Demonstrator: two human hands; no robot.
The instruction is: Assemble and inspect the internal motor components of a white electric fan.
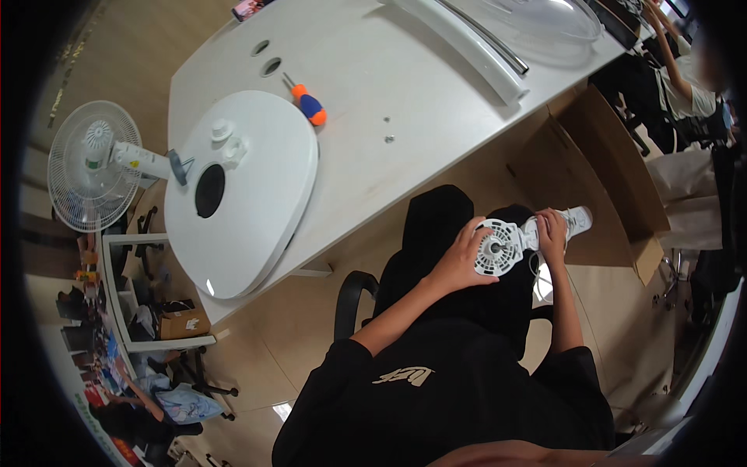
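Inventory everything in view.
table: one, white, top centre
fan motor unit: one, white, right of centre
round base: one, white, table's left
screwdriver: one, orange and blue, beside base
small bits: a few, metallic, on table
curved piece: one, white, table's right
rod: one, silver, alongside
round cover: one, clear, upper right
large carton: one, brown, right
assembled fan: one, white, left
people: at least two, dark or pale clothing, edges
left hand: one, bare, on unit
right hand: one, bare, on neck

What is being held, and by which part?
A white fan head: left fingers hold its round slotted housing by the edge, right fingers its neck.
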